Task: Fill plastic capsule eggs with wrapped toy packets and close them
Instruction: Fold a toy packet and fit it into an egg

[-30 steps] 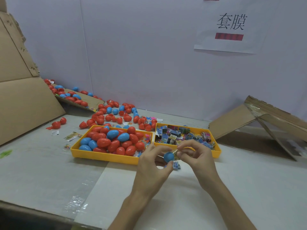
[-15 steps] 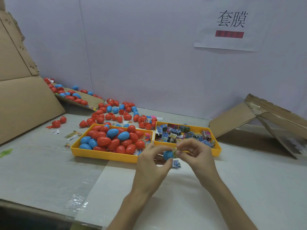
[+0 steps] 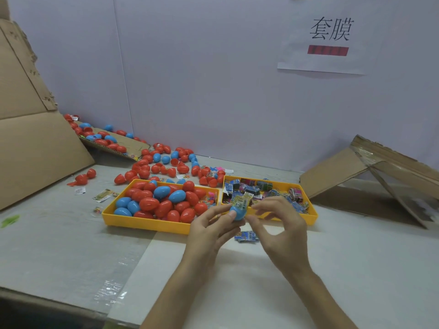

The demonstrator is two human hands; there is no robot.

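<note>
Head view: left hand (image 3: pixel 209 233) pinches one blue egg half (image 3: pixel 237 214); right hand (image 3: pixel 281 225) spread; two trays (image 3: pixel 142 224).

2 bare hands, left hand (image 3: pixel 209 231) and right hand (image 3: pixel 280 224), slim fingers, nails too small to judge. bare left forearm (image 3: pixel 171 300) and bare right forearm (image 3: pixel 325 302), skin showing right down to the bottom edge. wrists bare. rest of body out of frame.

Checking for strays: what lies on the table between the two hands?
Head view: one loose blue packet lies there, between the left hand, holding a blue egg half, and the right hand.
</note>
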